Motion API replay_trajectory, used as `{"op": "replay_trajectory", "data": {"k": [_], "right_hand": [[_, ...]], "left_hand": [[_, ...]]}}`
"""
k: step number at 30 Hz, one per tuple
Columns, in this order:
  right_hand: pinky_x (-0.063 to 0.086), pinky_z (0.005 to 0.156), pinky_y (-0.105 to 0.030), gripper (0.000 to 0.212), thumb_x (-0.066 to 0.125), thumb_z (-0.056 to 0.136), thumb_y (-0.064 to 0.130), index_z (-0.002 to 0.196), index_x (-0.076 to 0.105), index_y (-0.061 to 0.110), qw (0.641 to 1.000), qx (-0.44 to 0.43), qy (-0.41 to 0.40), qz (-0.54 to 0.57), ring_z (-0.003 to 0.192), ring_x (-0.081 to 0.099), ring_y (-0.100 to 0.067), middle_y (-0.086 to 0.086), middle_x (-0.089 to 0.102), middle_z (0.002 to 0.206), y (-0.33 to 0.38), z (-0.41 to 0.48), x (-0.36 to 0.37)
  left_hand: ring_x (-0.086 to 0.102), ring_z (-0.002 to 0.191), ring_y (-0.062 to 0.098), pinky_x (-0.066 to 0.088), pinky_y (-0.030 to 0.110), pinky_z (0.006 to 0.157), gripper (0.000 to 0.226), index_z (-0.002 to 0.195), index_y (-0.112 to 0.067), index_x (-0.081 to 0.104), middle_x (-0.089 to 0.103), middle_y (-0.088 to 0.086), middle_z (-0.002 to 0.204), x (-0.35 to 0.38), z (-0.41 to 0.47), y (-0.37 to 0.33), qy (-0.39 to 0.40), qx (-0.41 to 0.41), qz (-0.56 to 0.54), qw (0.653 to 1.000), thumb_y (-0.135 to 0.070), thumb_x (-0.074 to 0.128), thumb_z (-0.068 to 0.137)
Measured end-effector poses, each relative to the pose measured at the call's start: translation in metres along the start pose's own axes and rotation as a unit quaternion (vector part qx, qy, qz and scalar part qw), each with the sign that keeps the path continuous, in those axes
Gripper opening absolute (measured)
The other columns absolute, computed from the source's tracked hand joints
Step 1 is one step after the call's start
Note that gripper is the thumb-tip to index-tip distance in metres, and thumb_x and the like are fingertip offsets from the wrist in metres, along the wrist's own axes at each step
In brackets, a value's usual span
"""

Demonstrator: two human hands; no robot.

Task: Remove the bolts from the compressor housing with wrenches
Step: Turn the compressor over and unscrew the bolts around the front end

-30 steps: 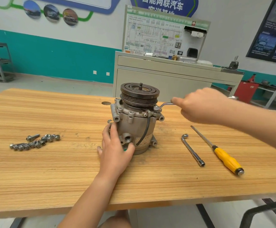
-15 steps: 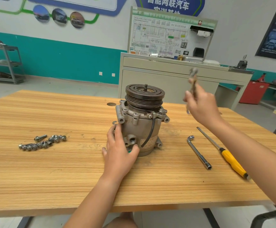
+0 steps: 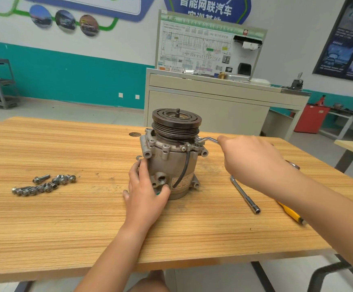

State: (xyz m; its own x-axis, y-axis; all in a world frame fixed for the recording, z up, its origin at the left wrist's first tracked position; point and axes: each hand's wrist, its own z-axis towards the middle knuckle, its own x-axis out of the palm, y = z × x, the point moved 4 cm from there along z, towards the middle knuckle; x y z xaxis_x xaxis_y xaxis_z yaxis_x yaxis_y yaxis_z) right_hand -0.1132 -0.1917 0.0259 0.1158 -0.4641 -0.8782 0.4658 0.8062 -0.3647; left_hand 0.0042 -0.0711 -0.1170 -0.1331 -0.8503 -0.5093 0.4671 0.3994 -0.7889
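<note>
Now left hand (image 3: 145, 194) flat against compressor housing (image 3: 171, 163); right hand (image 3: 249, 159) grips wrench (image 3: 208, 140).

A wooden desk (image 3: 66, 228) carries an upright compressor (image 3: 171, 165) mid-surface, loose bolts (image 3: 45, 184) at left, an L-shaped wrench (image 3: 245, 194) and yellow-handled screwdriver (image 3: 290, 213) at right.

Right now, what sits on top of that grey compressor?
A dark grooved pulley with a short threaded stub at its centre. Beneath it, the top of the compressor housing is covered.
</note>
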Motion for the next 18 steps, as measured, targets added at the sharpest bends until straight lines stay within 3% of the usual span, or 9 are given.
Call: {"op": "replay_trajectory", "data": {"k": [2,3,5,6,8,9,11,15,18], "right_hand": [[0.024,0.040,-0.025,0.040,0.040,0.086,-0.004,0.125,0.041,0.002,0.999,-0.008,0.014,-0.046,0.055,0.040,-0.016,-0.001,0.049,0.072,0.012,-0.002,-0.004],[0.028,0.044,-0.025,0.048,0.040,0.086,-0.006,0.133,0.031,-0.005,0.997,-0.016,0.024,-0.069,0.065,0.050,-0.021,-0.007,0.057,0.087,0.019,-0.004,-0.005],[0.034,0.052,-0.027,0.057,0.041,0.086,-0.008,0.138,0.018,-0.011,0.994,-0.027,0.043,-0.100,0.084,0.058,-0.031,-0.019,0.056,0.110,0.028,-0.004,-0.004],[0.033,0.049,-0.026,0.056,0.042,0.086,-0.008,0.137,0.020,-0.011,0.991,-0.037,0.044,-0.120,0.079,0.057,-0.029,-0.018,0.057,0.109,0.029,-0.003,-0.004],[0.026,0.039,-0.024,0.041,0.043,0.088,-0.001,0.129,0.038,-0.005,0.986,-0.065,0.033,-0.150,0.056,0.042,-0.018,-0.007,0.056,0.084,0.021,0.003,-0.007],[0.023,0.038,-0.025,0.029,0.042,0.090,0.006,0.119,0.048,0.002,0.985,-0.078,0.022,-0.150,0.050,0.035,-0.015,-0.002,0.048,0.069,0.014,0.008,-0.011],[0.021,0.040,-0.023,0.025,0.036,0.093,0.019,0.107,0.055,0.010,0.984,-0.109,0.008,-0.143,0.049,0.032,-0.015,0.002,0.035,0.059,-0.004,0.020,-0.014],[0.029,0.043,-0.026,0.028,0.031,0.093,0.011,0.116,0.047,0.012,0.976,-0.149,0.051,-0.150,0.055,0.040,-0.014,0.002,0.040,0.063,-0.030,0.053,0.003],[0.045,0.060,-0.031,0.027,0.035,0.090,0.001,0.111,0.049,0.008,0.973,-0.175,0.045,-0.143,0.066,0.047,-0.019,-0.001,0.048,0.075,-0.029,0.082,0.014]], "left_hand": [[0.027,0.138,0.023,0.021,0.058,0.109,0.085,0.150,-0.021,0.010,0.013,0.000,0.152,0.000,0.000,-0.001,0.000,0.000,-0.001,1.000,-0.028,0.063,0.084],[0.027,0.137,0.023,0.021,0.058,0.109,0.085,0.150,-0.022,0.010,0.013,0.000,0.152,0.000,0.000,-0.001,0.000,0.000,-0.002,1.000,-0.027,0.063,0.083],[0.027,0.137,0.023,0.021,0.058,0.109,0.085,0.150,-0.022,0.010,0.013,0.001,0.152,0.001,0.000,-0.001,0.001,-0.003,-0.002,1.000,-0.027,0.063,0.083],[0.027,0.138,0.023,0.021,0.058,0.109,0.085,0.150,-0.022,0.010,0.013,0.000,0.153,0.001,0.000,-0.001,0.001,-0.003,-0.001,1.000,-0.027,0.063,0.083],[0.026,0.138,0.024,0.021,0.058,0.109,0.085,0.150,-0.021,0.010,0.012,0.000,0.153,0.000,0.000,-0.001,0.001,-0.002,0.001,1.000,-0.028,0.063,0.084],[0.026,0.138,0.024,0.021,0.057,0.109,0.085,0.150,-0.021,0.010,0.011,0.000,0.153,0.000,0.001,-0.001,0.001,-0.001,0.001,1.000,-0.028,0.063,0.084],[0.026,0.138,0.024,0.021,0.057,0.109,0.084,0.150,-0.021,0.010,0.011,-0.001,0.153,0.000,0.001,-0.001,0.004,-0.002,0.004,1.000,-0.029,0.063,0.084],[0.024,0.138,0.020,0.020,0.054,0.110,0.084,0.150,-0.020,0.009,0.008,-0.002,0.154,0.000,0.000,-0.001,0.002,-0.001,0.006,1.000,-0.030,0.061,0.085],[0.022,0.139,0.018,0.020,0.052,0.111,0.083,0.150,-0.021,0.008,0.007,-0.003,0.154,0.000,0.001,-0.001,0.001,0.000,0.012,1.000,-0.031,0.060,0.086]]}}
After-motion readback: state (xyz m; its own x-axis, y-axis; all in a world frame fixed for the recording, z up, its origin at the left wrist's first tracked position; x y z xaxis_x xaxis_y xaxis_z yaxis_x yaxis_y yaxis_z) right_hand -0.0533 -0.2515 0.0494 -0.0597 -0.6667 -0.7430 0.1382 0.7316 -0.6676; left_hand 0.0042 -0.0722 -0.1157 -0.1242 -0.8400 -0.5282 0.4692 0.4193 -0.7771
